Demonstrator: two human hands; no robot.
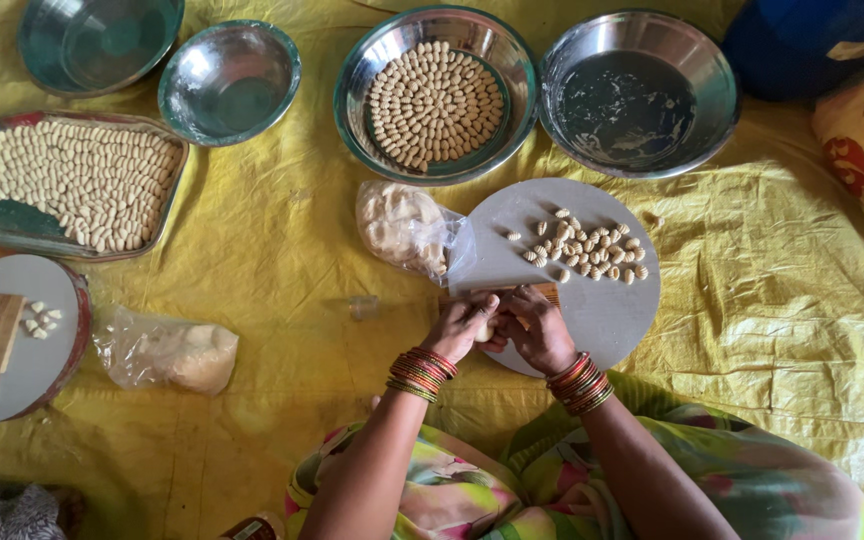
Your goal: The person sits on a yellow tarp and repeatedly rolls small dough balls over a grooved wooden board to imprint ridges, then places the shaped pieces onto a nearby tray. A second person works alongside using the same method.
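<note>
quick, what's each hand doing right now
left hand: fingers curled on a small piece of dough at the edge of the round board.
right hand: fingers closed on the same piece of dough, over a ridged wooden block.

We see a bright scene under soft, even daylight, and no single source can be told. Shadows are weak; only a thin dark edge lies under the steel bowls and under the round board (pixel 602 300). At one o'clock the empty steel bowl (pixel 638 92) gives pale glare on its wet bottom, and the bowl at eleven o'clock (pixel 229 80) shines softly. The yellow sheet (pixel 282 230) gleams along its wrinkles. Focus is sharp at centre; corners look slightly softer.
</note>
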